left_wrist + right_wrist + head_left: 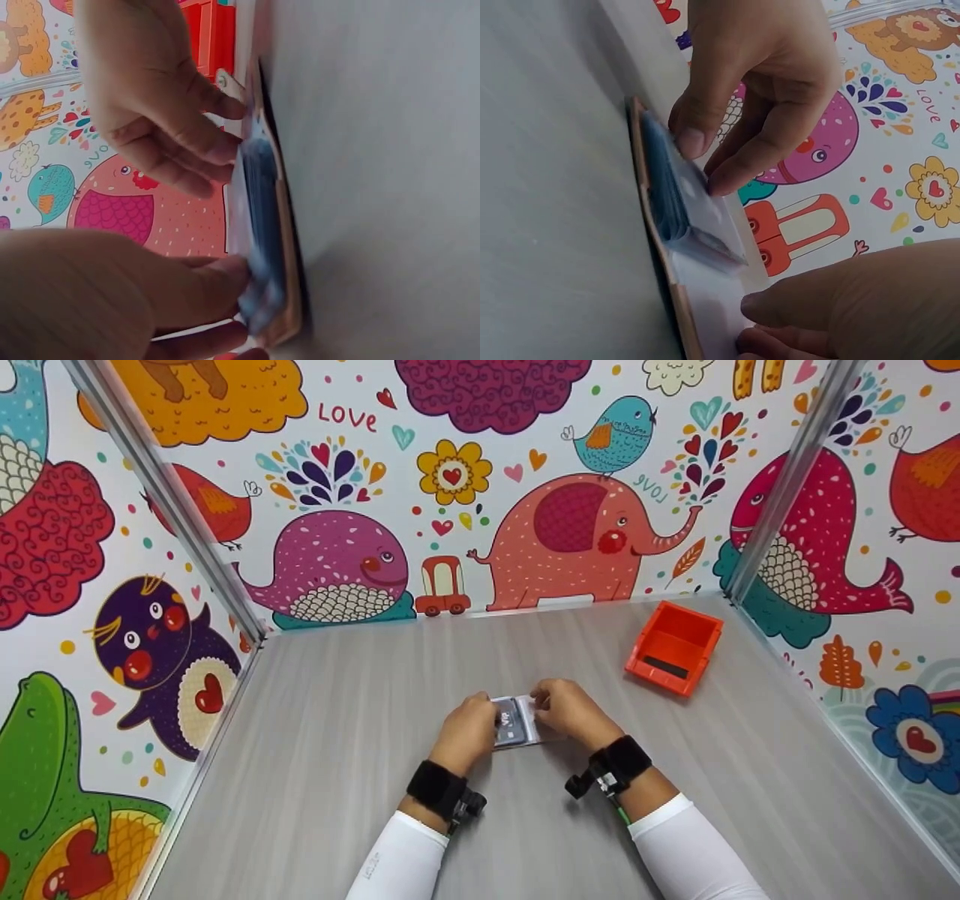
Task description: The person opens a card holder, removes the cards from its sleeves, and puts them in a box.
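A small card holder (529, 723) lies spread open on the table, with clear plastic sleeves and a dark card (510, 723) showing on its left side. My left hand (466, 727) pinches the left edge of the sleeve stack (676, 196) between thumb and fingers. At the opposite side, my right hand (576, 711) holds the edge of the other cover with curled fingers. A brown rim (286, 255) runs round the holder in the left wrist view, and a pale strap with a snap (227, 84) sticks out by the right hand's fingertips.
An orange-red plastic bin (675, 649) with a dark label stands at the back right of the grey wood-grain table (337, 697). Walls printed with cartoon animals (570, 540) close off the back and both sides, framed by metal rails (787, 480).
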Action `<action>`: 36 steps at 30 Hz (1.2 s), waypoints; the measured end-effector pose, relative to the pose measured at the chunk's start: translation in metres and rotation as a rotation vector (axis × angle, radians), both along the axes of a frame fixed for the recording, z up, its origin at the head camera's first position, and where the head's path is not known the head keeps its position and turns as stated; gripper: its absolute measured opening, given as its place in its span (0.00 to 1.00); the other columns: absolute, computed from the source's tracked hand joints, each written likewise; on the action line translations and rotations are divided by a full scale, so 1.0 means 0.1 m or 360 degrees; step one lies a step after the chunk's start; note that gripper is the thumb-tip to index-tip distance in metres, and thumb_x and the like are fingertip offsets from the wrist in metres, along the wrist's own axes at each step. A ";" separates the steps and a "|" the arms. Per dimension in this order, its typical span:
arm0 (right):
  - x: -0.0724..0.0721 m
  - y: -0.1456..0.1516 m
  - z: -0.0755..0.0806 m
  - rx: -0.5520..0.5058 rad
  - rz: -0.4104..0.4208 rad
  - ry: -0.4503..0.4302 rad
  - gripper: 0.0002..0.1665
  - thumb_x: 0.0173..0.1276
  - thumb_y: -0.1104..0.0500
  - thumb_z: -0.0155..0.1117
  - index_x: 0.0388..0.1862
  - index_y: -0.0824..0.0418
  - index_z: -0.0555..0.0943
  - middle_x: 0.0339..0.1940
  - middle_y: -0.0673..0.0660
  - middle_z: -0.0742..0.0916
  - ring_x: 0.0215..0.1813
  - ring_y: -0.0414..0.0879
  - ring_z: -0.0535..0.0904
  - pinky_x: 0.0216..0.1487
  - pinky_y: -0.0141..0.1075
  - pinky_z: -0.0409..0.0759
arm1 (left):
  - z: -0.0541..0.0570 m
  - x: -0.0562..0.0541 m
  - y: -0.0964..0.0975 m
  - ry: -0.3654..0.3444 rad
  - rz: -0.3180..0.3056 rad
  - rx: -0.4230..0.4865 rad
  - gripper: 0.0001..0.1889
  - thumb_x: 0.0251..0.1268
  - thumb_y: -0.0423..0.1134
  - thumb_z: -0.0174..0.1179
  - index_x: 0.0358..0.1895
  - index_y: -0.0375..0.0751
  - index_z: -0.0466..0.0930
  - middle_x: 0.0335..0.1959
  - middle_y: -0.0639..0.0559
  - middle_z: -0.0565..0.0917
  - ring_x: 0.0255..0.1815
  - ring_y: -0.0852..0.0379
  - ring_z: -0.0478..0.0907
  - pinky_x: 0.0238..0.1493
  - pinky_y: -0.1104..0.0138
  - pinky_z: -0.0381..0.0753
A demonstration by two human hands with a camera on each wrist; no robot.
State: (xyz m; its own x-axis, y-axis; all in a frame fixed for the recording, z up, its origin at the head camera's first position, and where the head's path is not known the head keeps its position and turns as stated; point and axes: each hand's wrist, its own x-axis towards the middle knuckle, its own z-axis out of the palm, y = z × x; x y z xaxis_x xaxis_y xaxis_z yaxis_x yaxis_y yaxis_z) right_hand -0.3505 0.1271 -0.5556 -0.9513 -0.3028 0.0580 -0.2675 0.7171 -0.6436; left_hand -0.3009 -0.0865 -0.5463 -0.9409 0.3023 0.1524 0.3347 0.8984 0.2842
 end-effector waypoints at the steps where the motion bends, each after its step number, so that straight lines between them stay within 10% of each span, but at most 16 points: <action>1: 0.00 0.00 -0.01 0.0014 0.0003 0.0004 0.14 0.66 0.70 0.76 0.51 0.68 0.90 0.44 0.63 0.95 0.49 0.56 0.92 0.56 0.52 0.91 | 0.00 -0.01 -0.01 -0.0016 -0.0004 -0.0005 0.05 0.61 0.27 0.74 0.36 0.39 0.91 0.39 0.46 0.86 0.37 0.49 0.82 0.44 0.52 0.87; 17: 0.00 -0.04 -0.03 -0.0042 -0.0033 0.0072 0.08 0.72 0.66 0.73 0.47 0.68 0.91 0.40 0.63 0.95 0.43 0.52 0.89 0.51 0.49 0.90 | -0.02 -0.03 -0.04 -0.0071 -0.0019 0.0101 0.11 0.60 0.39 0.83 0.35 0.40 0.89 0.37 0.49 0.86 0.38 0.52 0.80 0.47 0.52 0.86; 24: -0.01 -0.10 -0.09 -0.0352 -0.0074 -0.0187 0.19 0.73 0.68 0.67 0.61 0.71 0.87 0.39 0.64 0.95 0.28 0.42 0.88 0.30 0.33 0.88 | -0.13 -0.10 -0.06 -0.0027 -0.0074 0.0118 0.09 0.61 0.40 0.83 0.36 0.42 0.92 0.39 0.50 0.86 0.40 0.52 0.82 0.48 0.52 0.87; 36: -0.03 -0.08 -0.12 -0.0466 -0.0078 -0.0314 0.28 0.67 0.69 0.73 0.67 0.70 0.86 0.36 0.58 0.94 0.25 0.38 0.84 0.28 0.29 0.83 | -0.05 -0.04 -0.02 -0.0071 -0.0021 0.0092 0.09 0.60 0.37 0.83 0.37 0.41 0.92 0.41 0.48 0.88 0.42 0.50 0.85 0.50 0.52 0.88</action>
